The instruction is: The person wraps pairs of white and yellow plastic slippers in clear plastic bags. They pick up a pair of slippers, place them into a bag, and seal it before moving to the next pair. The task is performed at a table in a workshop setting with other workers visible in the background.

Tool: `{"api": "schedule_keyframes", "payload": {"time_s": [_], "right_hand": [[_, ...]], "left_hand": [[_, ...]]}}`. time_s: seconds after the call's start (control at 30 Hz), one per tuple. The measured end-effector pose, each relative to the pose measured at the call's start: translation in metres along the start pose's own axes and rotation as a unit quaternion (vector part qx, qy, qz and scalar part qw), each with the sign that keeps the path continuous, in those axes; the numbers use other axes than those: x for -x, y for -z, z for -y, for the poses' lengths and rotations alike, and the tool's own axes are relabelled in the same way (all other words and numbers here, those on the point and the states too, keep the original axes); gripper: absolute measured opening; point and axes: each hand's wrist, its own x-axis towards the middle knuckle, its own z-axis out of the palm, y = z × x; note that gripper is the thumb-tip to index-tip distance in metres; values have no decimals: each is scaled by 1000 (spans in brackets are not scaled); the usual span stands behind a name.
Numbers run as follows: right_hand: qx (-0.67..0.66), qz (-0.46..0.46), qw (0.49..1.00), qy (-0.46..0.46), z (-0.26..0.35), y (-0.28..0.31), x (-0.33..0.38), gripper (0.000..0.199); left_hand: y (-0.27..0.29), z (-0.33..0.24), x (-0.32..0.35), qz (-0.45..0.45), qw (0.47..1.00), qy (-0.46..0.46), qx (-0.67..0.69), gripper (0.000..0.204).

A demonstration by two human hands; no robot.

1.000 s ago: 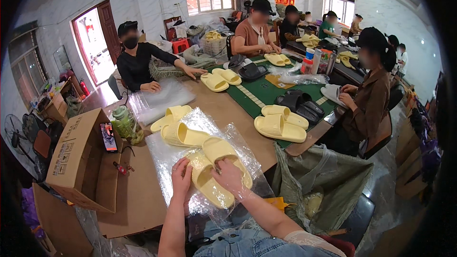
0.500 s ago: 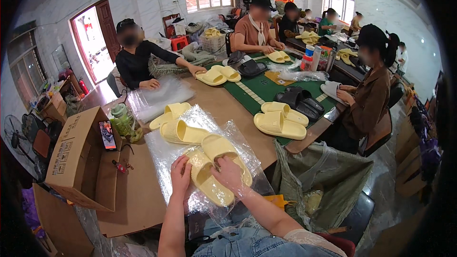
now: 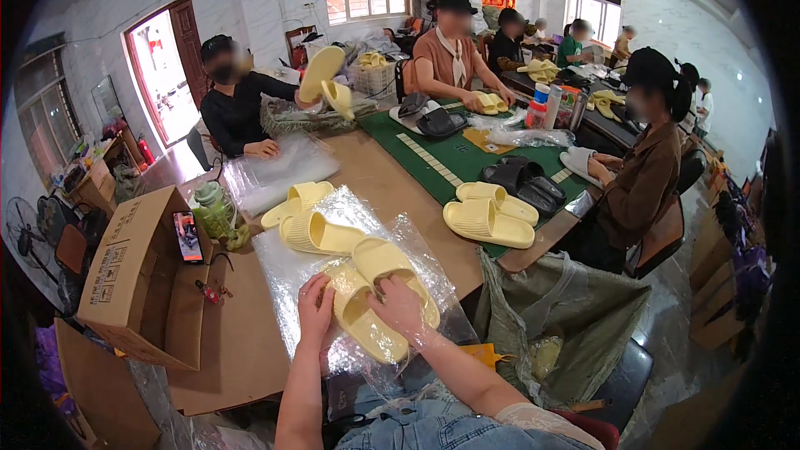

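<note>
A pair of pale yellow slippers (image 3: 371,335) lies in front of me, with a clear plastic bag (image 3: 385,382) around it. My right hand (image 3: 395,307) reaches into the bag, its fingers closed on the slippers where the two meet. At the left slipper's outer edge, my left hand (image 3: 315,304) has curled fingers pressed to the bag's side. Beneath them is a stack of clear bags (image 3: 279,283). Another yellow pair (image 3: 321,233) lies just beyond, on the stack's far edge.
An open cardboard box (image 3: 137,275) with a phone (image 3: 188,237) stands left, beside a green bottle (image 3: 218,210). More yellow slippers (image 3: 492,223) and black slippers (image 3: 525,179) lie on the green mat (image 3: 417,154). A large sack (image 3: 575,317) hangs open at right. Co-workers sit around the table.
The co-worker at far left has lifted a yellow pair of slippers off the table into the air. My own hands and the bagged pair have hardly moved.
</note>
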Motion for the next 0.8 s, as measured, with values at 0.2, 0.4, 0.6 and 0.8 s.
{"api": "schedule_keyframes", "payload": {"time_s": [0.2, 0.4, 0.6, 0.8], "right_hand": [[-4, 5, 1000, -2, 4, 5, -1, 38], [-24, 28, 999, 18, 0, 6, 4, 46], [-63, 81, 989, 109, -13, 34, 50, 59], [-275, 354, 883, 138, 36, 156, 66, 36]], "left_hand": [[2, -3, -1, 10, 1000, 1, -1, 27], [3, -6, 0, 6, 1000, 5, 0, 27], [1, -4, 0, 4, 1000, 7, 21, 27], [3, -8, 1, 7, 999, 28, 28, 26]]}}
